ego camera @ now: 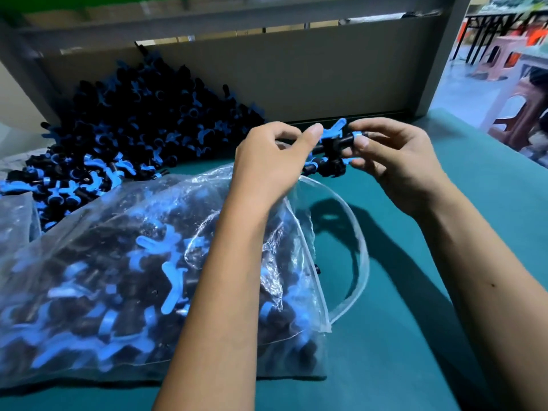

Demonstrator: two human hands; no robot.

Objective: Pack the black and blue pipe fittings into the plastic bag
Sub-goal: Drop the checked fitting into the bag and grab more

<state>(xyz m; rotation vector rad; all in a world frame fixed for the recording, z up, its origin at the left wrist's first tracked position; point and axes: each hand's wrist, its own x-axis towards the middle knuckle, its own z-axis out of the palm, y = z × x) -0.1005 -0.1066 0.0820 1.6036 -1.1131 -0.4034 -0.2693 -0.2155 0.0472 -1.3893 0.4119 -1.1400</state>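
Black-and-blue fitting [335, 140] is being pinched between my left hand [272, 161] and right hand [394, 161], both hovering above the plastic bag's [118, 262] open mouth.

The light is moderate and cool, falling from above, so both forearms throw dark, soft-edged shadows onto the green desk [430, 336]. The doorway area at the upper right is brighter and washed out. White glare streaks the crinkled plastic bag [89, 232], most of all near its mouth. The bag's lower left and the hands look smeared with motion blur. Straight frame edges bow near the corners from the wide lens.
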